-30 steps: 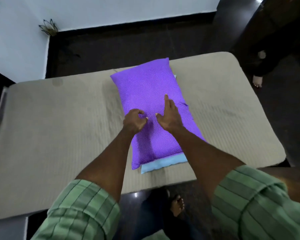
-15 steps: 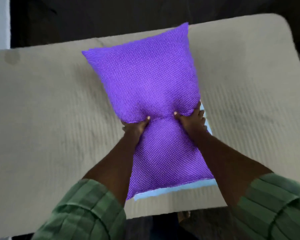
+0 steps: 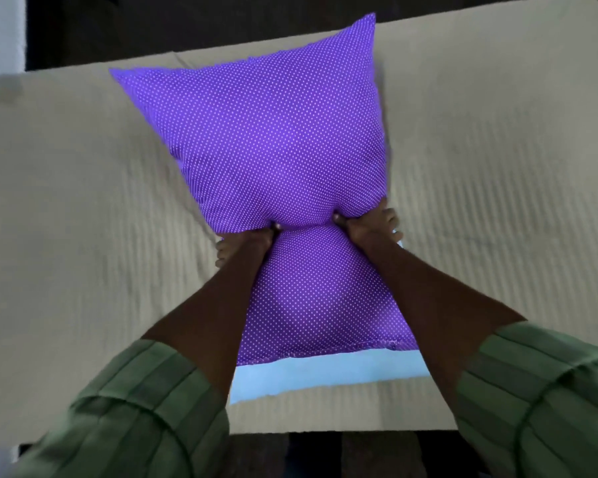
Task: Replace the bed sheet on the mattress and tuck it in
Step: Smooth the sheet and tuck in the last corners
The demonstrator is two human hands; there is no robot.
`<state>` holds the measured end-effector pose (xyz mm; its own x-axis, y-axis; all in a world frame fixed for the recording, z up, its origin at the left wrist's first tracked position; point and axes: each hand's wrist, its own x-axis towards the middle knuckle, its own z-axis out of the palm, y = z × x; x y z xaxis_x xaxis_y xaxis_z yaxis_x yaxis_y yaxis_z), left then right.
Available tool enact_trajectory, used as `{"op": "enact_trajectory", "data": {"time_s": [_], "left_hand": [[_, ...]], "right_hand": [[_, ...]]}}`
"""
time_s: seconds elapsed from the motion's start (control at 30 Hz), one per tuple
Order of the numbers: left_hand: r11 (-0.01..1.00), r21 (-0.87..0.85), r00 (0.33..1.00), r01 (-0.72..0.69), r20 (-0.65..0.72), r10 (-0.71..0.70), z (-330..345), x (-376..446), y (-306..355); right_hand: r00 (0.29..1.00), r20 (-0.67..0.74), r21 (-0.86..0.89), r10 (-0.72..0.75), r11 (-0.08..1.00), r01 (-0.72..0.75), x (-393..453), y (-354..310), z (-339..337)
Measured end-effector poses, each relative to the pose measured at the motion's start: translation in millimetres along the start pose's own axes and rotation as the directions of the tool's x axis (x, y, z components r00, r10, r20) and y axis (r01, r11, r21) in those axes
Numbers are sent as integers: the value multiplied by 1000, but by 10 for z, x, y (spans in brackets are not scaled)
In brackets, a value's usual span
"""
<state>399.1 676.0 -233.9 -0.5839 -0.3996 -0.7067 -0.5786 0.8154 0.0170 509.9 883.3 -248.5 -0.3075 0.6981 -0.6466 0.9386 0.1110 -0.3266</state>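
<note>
Hands (image 3: pixel 308 232) around plump dotted pillow (image 3: pixel 277 143)

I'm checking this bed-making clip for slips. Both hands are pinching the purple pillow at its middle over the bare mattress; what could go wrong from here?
1. The left hand and right hand grip only the waist of the pillow, so the puffed far half may flop or slip free.
2. The light blue inner edge sticks out of the cover and could slide out further.
3. If dropped back on the mattress, it would block laying a sheet.
</note>
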Motion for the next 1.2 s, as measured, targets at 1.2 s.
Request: {"op": "enact_trajectory", "data": {"time_s": [1.2], "left_hand": [[649, 296, 692, -701, 60, 719, 1996, -4738, 1622]], "right_hand": [[941, -213, -243, -264, 947, 211, 61, 2436, -4217]]}}
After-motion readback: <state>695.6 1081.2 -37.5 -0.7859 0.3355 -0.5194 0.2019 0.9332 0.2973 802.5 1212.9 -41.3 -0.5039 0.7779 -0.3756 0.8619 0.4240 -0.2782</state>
